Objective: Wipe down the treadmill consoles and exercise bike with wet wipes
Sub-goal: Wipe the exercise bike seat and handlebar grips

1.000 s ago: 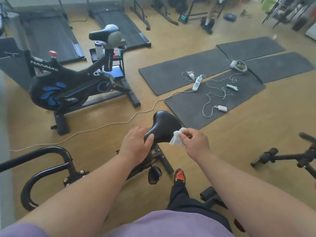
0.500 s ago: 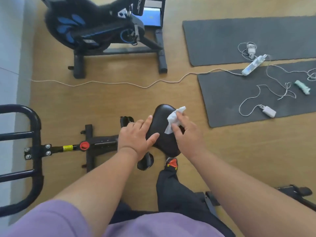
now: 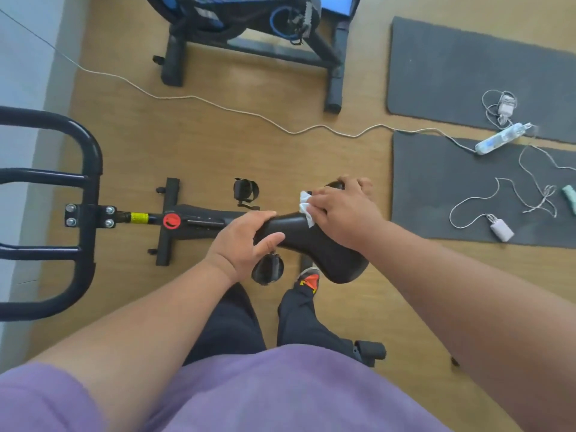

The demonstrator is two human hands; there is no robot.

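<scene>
Step in hand: wiping the saddle (image 3: 314, 241) of the near exercise bike (image 3: 199, 220), seen from straight above.
Left hand: left hand (image 3: 241, 241) grips the narrow nose of the saddle, thumb on the near side and fingers curled over the top, steadying it.
Right hand: right hand (image 3: 343, 213) presses a white wet wipe (image 3: 306, 207) on the far wide part of the saddle; fingers bent over the wipe, which shows only at its left edge.
Done so far: cannot tell from this view how much of the saddle is already wiped; no wet sheen is readable on the black surface.
Left to do (judgement): near wide lobe of the saddle looks untouched by the wipe now; the handlebar loop (image 3: 84, 213) and red knob (image 3: 171, 221) lie apart from both hands; the second bike (image 3: 255, 29) waits beyond; no treadmill console is in view, so the task seems early to middle.
Edges: saddle rim drops off just under the right wrist; a pedal (image 3: 268, 269) hangs just below the left hand.
Open room: bare wooden floor between the two bikes, crossed by a white cable (image 3: 218, 104) running to a power strip (image 3: 501, 138) on the grey mats (image 3: 452, 182) to the right.
Footing: shoe (image 3: 308, 280) stands close under the saddle; little room for stepping inward.
</scene>
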